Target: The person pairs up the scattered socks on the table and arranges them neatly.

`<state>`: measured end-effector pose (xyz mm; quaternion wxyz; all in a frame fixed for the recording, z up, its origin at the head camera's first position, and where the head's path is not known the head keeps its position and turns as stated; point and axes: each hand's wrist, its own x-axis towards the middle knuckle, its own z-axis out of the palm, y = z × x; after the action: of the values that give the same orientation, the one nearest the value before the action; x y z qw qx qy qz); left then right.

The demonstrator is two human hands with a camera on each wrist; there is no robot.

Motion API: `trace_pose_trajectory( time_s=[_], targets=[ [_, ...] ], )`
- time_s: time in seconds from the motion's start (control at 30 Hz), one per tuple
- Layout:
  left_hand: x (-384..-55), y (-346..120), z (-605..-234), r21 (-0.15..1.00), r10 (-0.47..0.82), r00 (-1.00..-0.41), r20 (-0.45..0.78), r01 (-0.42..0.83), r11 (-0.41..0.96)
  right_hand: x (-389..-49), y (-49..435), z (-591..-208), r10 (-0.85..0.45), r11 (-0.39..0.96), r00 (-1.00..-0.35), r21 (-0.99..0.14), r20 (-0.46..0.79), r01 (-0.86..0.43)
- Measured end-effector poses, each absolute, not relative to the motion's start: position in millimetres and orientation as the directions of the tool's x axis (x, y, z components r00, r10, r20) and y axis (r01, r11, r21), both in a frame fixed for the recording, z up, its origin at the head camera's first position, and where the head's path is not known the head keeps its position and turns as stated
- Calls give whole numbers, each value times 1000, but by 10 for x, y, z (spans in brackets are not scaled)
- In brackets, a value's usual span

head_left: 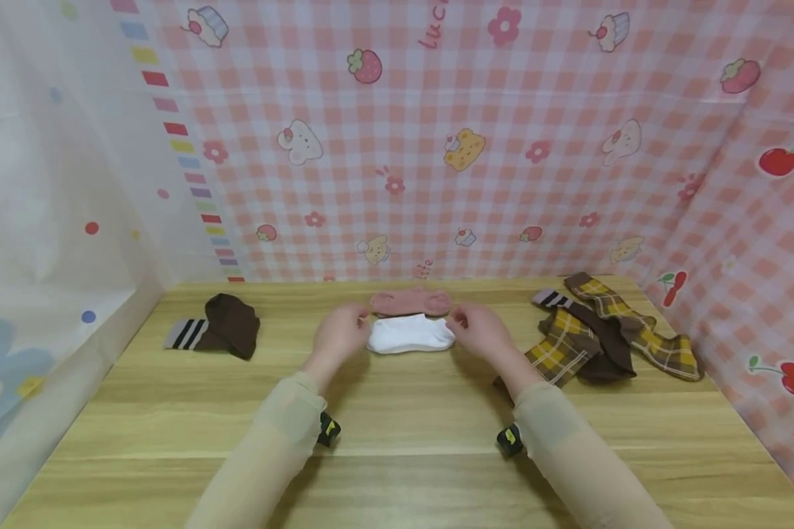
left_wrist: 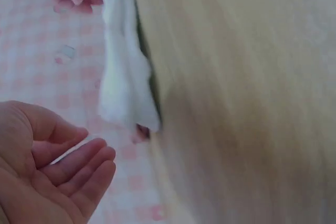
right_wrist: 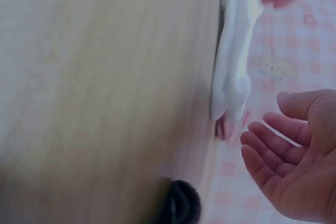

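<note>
A pair of white ankle socks [head_left: 412, 334] lies flat in the middle of the table, one laid over the other as the left wrist view shows. My left hand [head_left: 342, 334] is at their left end and my right hand [head_left: 484, 332] at their right end. In the wrist views, the fingers of the left hand [left_wrist: 68, 166] and the right hand [right_wrist: 289, 156] are loosely bent, with a gap between them and the white socks. Just behind lie pink socks [head_left: 410, 302], mostly hidden in both wrist views.
On the left of the table [head_left: 397, 470] is a brown sock [head_left: 233, 327] with a striped cuff. To the right, yellow-and-brown plaid socks [head_left: 668, 353] overlap another brown sock [head_left: 609, 353], near my right forearm. A checked pink cloth [head_left: 410, 110] hangs behind the table.
</note>
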<state>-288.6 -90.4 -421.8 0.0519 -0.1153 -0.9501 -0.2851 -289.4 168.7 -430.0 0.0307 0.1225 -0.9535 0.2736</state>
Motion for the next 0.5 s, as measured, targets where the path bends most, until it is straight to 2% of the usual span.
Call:
trace_pose_trajectory(
  time_s=[0.1, 0.2, 0.33, 0.4, 0.5],
  targets=[
    [-2801, -878, -4198, 444, 328, -904, 275, 422, 790, -2843, 1658, -4269, -332, 811, -922, -439, 198, -386],
    [-2693, -826, -4215, 307, 452, -837, 309, 537, 786, -2801, 1603, -4281, -462, 782, -844, -323, 273, -533],
    [-2538, -742, -4253, 103, 522, -817, 246, 557, 824, -2742, 1529, -4341, -573, 746, -760, -190, 305, -639],
    [-2466, -705, -4265, 25, 525, -824, 215, 542, 840, -2704, 1500, -4363, -588, 745, -756, -171, 286, -644],
    [-2372, -670, -4269, -30, 510, -840, 185, 514, 857, -2662, 1465, -4390, -579, 767, -784, -174, 224, -617]
  ],
)
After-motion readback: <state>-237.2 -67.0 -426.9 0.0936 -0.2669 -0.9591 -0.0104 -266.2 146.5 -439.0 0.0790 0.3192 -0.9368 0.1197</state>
